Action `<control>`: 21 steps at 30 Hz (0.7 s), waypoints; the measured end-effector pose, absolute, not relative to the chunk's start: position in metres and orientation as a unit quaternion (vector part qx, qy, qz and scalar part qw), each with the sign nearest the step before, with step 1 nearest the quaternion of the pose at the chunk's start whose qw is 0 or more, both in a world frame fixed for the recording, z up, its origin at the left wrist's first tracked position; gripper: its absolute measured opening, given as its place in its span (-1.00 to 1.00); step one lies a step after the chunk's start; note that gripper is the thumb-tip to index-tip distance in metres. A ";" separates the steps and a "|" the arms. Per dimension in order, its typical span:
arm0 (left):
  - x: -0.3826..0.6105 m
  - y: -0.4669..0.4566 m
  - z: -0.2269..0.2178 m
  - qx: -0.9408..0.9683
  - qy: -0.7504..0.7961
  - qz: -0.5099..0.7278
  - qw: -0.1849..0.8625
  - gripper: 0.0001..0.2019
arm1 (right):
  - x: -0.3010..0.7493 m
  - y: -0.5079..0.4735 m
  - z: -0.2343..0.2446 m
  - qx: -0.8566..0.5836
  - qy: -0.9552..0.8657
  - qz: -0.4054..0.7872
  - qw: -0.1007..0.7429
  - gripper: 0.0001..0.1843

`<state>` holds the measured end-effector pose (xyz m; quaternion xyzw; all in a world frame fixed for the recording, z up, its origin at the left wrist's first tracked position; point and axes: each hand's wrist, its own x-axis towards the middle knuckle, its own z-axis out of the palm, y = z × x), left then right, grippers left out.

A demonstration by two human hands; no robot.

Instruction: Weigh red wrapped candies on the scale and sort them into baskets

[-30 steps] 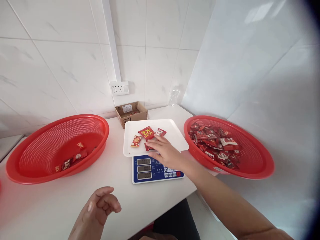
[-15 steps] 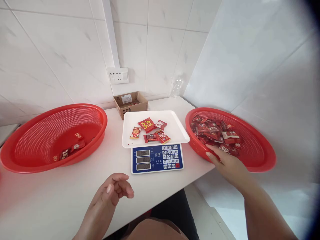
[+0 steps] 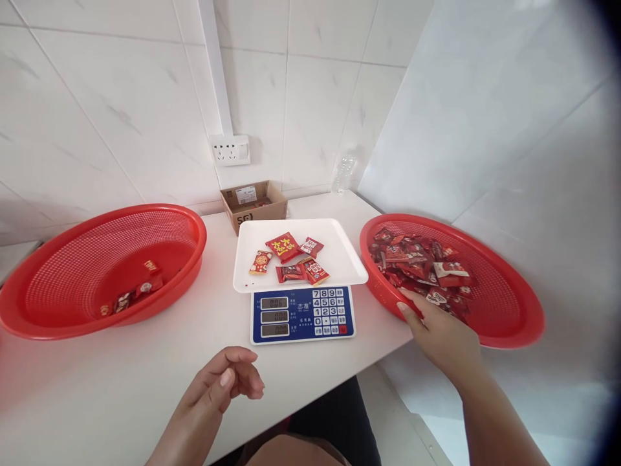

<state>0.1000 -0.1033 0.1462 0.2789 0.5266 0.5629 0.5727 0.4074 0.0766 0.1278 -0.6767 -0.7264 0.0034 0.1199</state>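
Observation:
My right hand [image 3: 439,330] grips the near rim of the right red basket [image 3: 514,304], thumb outside and fingers over the edge. That basket holds a heap of red-wrapped snack packets [image 3: 412,255]. Over the table in front of the scale, my left hand [image 3: 220,382] is loosely curled with its fingers apart and nothing in it. The blue-and-white digital scale [image 3: 303,314] carries a white tray [image 3: 339,259] with several small packets lying on it, among them a red packet with yellow lettering [image 3: 284,246].
At the left stands another red basket [image 3: 187,265] with a few packets at its bottom. Behind the tray are a cardboard box [image 3: 262,210] and a clear plastic bottle [image 3: 344,173] near the wall. The table's front edge runs diagonally below the right basket.
Hardly anything differs. The view has shifted a little, and my right hand stays on the basket rim. The left hand hovers in nearly the same place.

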 end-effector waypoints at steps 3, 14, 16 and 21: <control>0.100 -0.096 0.149 0.319 0.594 0.531 0.514 -0.68 | 0.407 0.077 0.128 -0.675 -0.727 0.001 0.122 -0.50; 0.079 0.014 0.176 0.662 0.664 0.316 0.147 -0.69 | 0.407 0.077 0.123 -0.646 -0.749 -0.044 0.141 -0.47; 0.085 0.036 0.180 0.688 0.648 0.292 0.144 -0.70 | 0.408 0.078 0.122 -0.641 -0.754 -0.047 0.136 -0.46; 0.102 0.070 0.187 0.741 0.627 0.194 0.142 -0.75 | 0.409 0.078 0.119 -0.624 -0.766 -0.073 0.137 -0.47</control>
